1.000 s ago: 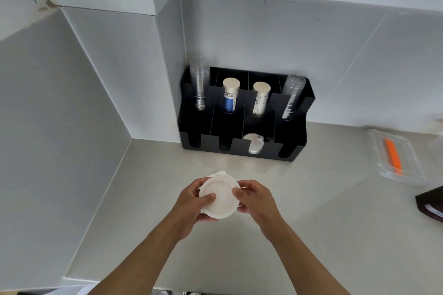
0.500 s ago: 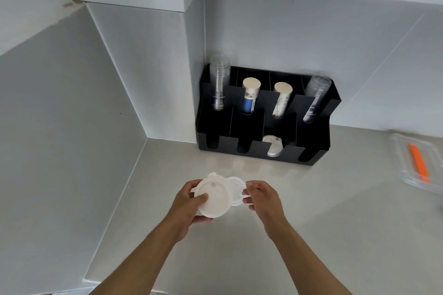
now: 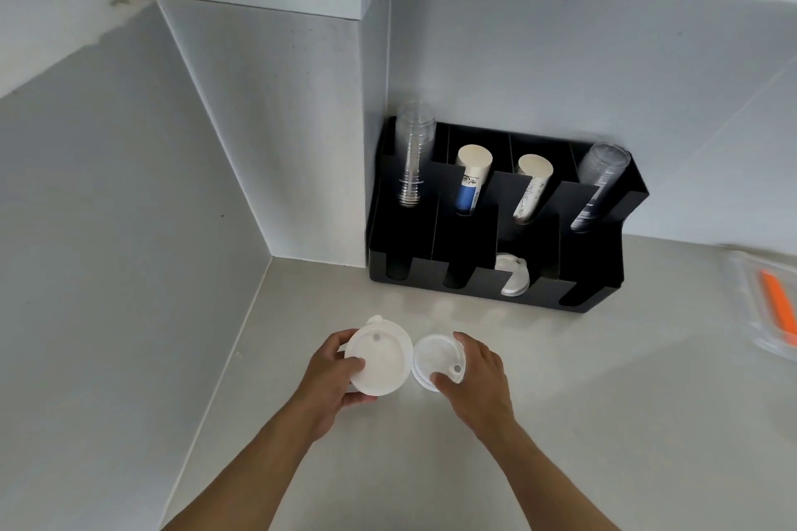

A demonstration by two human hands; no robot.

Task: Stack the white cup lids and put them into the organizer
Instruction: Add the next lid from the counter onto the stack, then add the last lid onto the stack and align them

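Note:
My left hand (image 3: 334, 379) grips a white cup lid (image 3: 379, 360), seemingly a small stack, held flat above the counter. My right hand (image 3: 478, 379) holds a second white lid (image 3: 435, 360) just to the right of it, the two rims nearly touching. The black organizer (image 3: 604, 272) stands against the back wall in the corner. One white lid (image 3: 513, 274) leans in its third front slot.
The organizer's back slots hold two stacks of clear cups (image 3: 414, 151) (image 3: 599, 185) and two stacks of paper cups (image 3: 472, 177) (image 3: 532, 185). A clear plastic box (image 3: 750, 306) with an orange item lies at the right edge. Walls close the left side.
My right hand has pulled one lid out to the right, away from the lids in my left hand. The view has shifted left, so the organizer sits further right in the frame.

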